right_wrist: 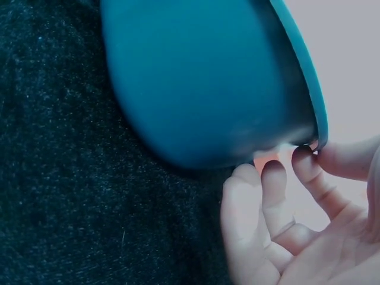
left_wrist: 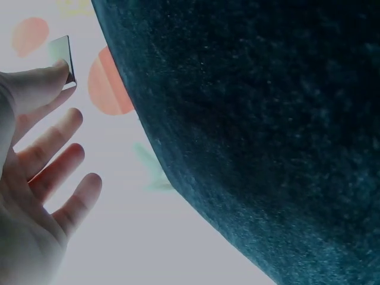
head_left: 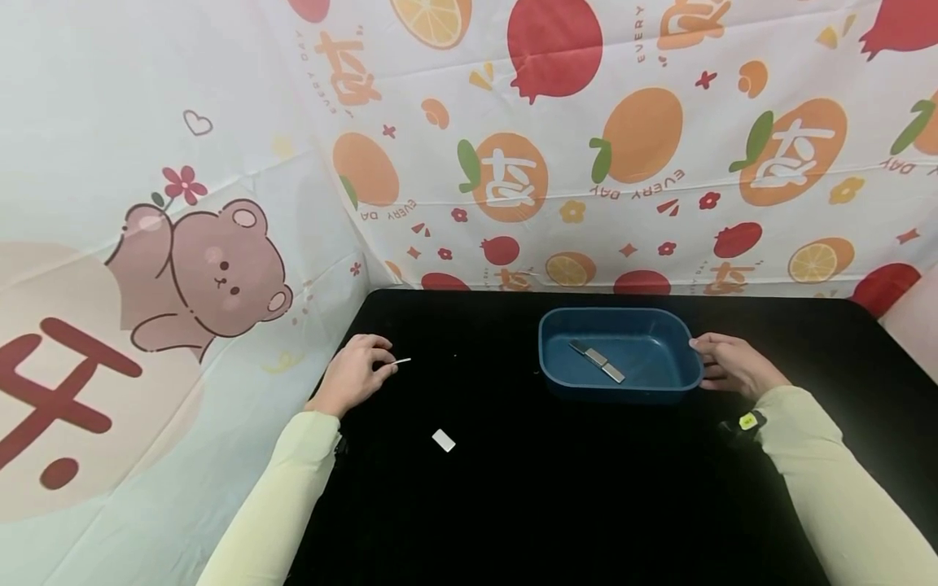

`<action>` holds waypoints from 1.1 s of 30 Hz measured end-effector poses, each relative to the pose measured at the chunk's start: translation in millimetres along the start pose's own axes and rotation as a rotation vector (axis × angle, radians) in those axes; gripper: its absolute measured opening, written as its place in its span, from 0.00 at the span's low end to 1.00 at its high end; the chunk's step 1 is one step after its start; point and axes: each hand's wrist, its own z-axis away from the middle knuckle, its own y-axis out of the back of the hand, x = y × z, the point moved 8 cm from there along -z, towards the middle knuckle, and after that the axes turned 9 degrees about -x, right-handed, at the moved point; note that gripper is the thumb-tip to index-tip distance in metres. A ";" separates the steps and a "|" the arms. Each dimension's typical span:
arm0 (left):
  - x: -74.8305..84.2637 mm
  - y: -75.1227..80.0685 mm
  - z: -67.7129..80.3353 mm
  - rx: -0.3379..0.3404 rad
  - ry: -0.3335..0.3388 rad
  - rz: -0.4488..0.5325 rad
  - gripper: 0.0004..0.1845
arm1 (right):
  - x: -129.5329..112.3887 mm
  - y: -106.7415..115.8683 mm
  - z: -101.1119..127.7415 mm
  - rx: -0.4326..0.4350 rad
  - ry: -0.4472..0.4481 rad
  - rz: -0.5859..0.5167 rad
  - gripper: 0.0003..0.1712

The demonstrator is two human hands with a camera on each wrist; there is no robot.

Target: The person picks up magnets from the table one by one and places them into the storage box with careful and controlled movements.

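My left hand (head_left: pixel 356 373) is above the left part of the table and pinches a small flat rectangular piece (left_wrist: pixel 62 59) between thumb and index finger. In the left wrist view that piece looks shiny with a dark edge; the other fingers are spread apart. At the right, my right hand (head_left: pixel 736 365) grips the right end of a blue rectangular bin (head_left: pixel 623 391), thumb at the rim and fingers against the outer wall. Inside the bin lie slim silver and dark rectangular pieces (head_left: pixel 598 361), in a slanted line. A small whitish rectangular piece (head_left: pixel 443 440) lies on the table.
The black table (head_left: pixel 557 505) has its far edge against a fruit-print cloth (head_left: pixel 469 236). Another cloth with a bear print (head_left: pixel 227 268) hangs along the left side. A tiny pale speck (head_left: pixel 455 356) is on the table between the left hand and the bin.
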 end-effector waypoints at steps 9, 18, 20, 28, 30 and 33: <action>9.5 10.6 -2.8 0.012 -0.017 -0.001 0.07 | 0.5 0.7 -1.5 0.007 -0.005 -0.003 0.21; 19.2 30.0 -7.8 0.051 -0.049 -0.018 0.07 | 1.2 -1.0 0.1 -0.004 -0.006 -0.014 0.20; 21.4 33.6 -8.7 0.060 -0.060 -0.020 0.07 | 1.3 -1.2 0.7 -0.003 -0.004 -0.017 0.20; 28.8 39.9 -12.2 0.055 -0.070 -0.024 0.06 | 1.1 -1.3 1.0 0.005 -0.005 -0.017 0.21; 31.6 41.6 -13.5 0.050 -0.074 -0.023 0.06 | 0.9 -1.6 1.0 0.005 -0.006 -0.017 0.20; 35.9 44.0 -15.7 0.046 -0.082 -0.024 0.07 | 0.7 -2.2 1.0 0.004 -0.009 -0.024 0.19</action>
